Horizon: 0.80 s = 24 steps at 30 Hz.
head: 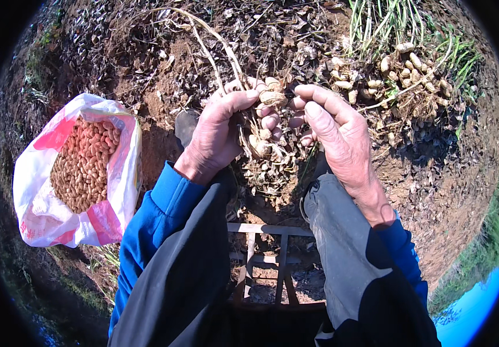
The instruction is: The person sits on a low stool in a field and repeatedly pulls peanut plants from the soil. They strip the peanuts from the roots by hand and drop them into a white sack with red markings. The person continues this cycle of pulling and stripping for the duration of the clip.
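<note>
My left hand point(221, 126) grips the stems of a peanut plant point(227, 47), with its thumb and fingers around the stem base. Several peanut pods point(274, 98) hang from the plant at my left fingertips, and more pods point(259, 146) dangle just below. Close on their right is my right hand point(340, 126), its thumb and fingers apart; nothing shows between them. To the left stands an open white and pink woven plastic sack point(36, 186) holding many loose peanuts point(84, 169). The undersides of both hands' fingers are partly hidden.
Pulled peanut plants with green stems point(384, 26) and clustered pods point(414, 76) lie on the soil at upper right. Dry leaves point(275, 39) litter the ground. Between my legs is the slatted frame point(271, 230) of a seat or stand. A dark shoe tip point(186, 126) shows beside my left hand.
</note>
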Tool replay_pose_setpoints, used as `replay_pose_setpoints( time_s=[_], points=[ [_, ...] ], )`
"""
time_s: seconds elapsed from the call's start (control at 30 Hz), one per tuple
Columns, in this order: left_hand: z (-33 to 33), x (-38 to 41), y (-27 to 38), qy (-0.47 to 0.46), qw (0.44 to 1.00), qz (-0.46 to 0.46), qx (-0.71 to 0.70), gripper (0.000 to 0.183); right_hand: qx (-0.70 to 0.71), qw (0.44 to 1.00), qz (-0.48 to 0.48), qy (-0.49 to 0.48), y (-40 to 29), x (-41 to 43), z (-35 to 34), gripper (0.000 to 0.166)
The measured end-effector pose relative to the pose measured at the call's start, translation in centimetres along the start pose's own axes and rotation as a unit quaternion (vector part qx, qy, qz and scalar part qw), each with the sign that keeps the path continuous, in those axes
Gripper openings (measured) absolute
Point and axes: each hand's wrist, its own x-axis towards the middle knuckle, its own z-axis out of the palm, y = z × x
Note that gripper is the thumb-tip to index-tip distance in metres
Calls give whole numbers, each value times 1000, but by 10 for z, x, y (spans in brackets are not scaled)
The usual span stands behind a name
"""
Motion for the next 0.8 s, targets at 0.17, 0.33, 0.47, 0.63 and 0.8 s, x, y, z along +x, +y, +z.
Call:
replay_pose_setpoints(
  time_s=[0.17,0.33,0.47,0.63,0.8],
  points=[
    [6,-1,1,-5,995,-14,98,28,52,998,-13,-23,9,2,9,61],
    [7,-6,1,-12,971,-44,233,20,-79,996,1,-47,3,-2,2,59],
    [5,-5,-1,-30,969,-62,237,18,29,998,40,-43,1,-5,1,32],
    [14,-5,-4,15,972,-78,222,13,-60,996,-47,54,13,-10,2,15],
    [10,-3,-10,45,974,-85,203,13,20,983,-32,179,12,1,-12,18]
  ],
)
